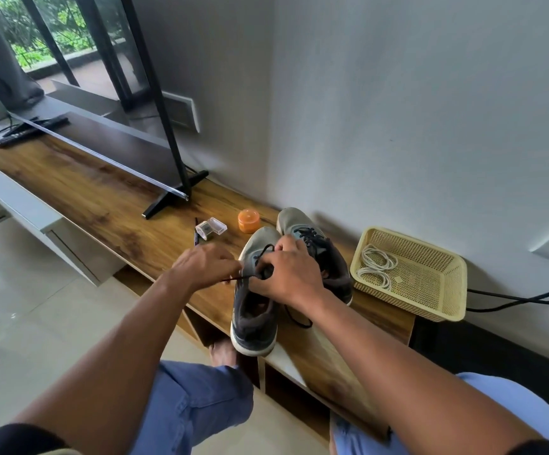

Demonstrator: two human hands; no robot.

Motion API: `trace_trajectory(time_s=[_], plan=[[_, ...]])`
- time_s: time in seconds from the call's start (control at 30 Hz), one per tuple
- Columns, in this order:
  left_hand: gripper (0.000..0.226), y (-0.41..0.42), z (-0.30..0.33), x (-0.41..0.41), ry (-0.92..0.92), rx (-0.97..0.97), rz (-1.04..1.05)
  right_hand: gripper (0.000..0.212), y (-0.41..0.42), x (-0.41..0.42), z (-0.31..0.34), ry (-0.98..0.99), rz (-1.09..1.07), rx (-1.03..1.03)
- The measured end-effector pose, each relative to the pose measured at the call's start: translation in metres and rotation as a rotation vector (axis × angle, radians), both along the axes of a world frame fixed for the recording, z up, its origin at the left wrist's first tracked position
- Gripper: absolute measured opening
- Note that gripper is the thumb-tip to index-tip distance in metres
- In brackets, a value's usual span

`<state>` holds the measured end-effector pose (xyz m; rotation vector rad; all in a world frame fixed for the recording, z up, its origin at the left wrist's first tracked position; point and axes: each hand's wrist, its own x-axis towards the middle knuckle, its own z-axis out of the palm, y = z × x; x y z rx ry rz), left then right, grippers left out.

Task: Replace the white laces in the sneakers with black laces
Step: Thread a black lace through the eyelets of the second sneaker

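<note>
Two grey sneakers stand side by side on the wooden TV bench (pixel 109 205). The near sneaker (pixel 253 316) has its heel over the bench's front edge. A black lace (pixel 264 250) runs through its eyelets. My left hand (pixel 202 264) pinches one end of that lace at the sneaker's left side. My right hand (pixel 288 274) lies over the tongue and grips the lace there. The far sneaker (pixel 312 238) is laced in black. Two coiled white laces (pixel 376 264) lie in the yellow basket (pixel 431 290).
An orange round tub (pixel 249 221) and a small clear plastic box (pixel 212 228) sit beyond the sneakers. A TV on a black stand (pixel 174 195) fills the bench's left. Black cables (pixel 529 298) trail right of the basket. My knees are below the bench.
</note>
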<state>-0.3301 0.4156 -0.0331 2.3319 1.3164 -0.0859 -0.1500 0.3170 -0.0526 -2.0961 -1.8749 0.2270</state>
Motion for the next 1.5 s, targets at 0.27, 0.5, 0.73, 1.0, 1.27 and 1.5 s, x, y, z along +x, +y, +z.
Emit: trace_trajectory(time_s=[0.27, 0.5, 0.73, 1.0, 1.27, 1.5], plan=[[0.03, 0.005, -0.006, 0.002, -0.39, -0.193, 0.184, 0.036, -0.004, -0.004, 0.0, 0.045, 0.058, 0.029], [0.015, 0.02, 0.014, -0.026, -1.282, -0.399, 1.095, 0.034, -0.002, -0.002, 0.002, 0.076, 0.035, -0.064], [0.017, 0.014, 0.005, -0.037, -0.442, -0.043, 0.746, 0.087, 0.001, 0.0, -0.001, 0.313, -0.029, -0.121], [0.059, -0.003, 0.001, -0.004, -0.176, -0.517, 0.17, 0.078, -0.007, -0.001, 0.004, 0.211, -0.073, -0.201], [0.035, -0.029, -0.004, 0.025, -0.077, 0.066, 0.068, 0.022, -0.011, -0.011, 0.0, -0.001, -0.108, 0.005], [0.031, -0.024, 0.006, 0.014, -0.135, -0.245, 0.17, 0.017, -0.012, 0.001, -0.008, 0.149, -0.153, -0.018]])
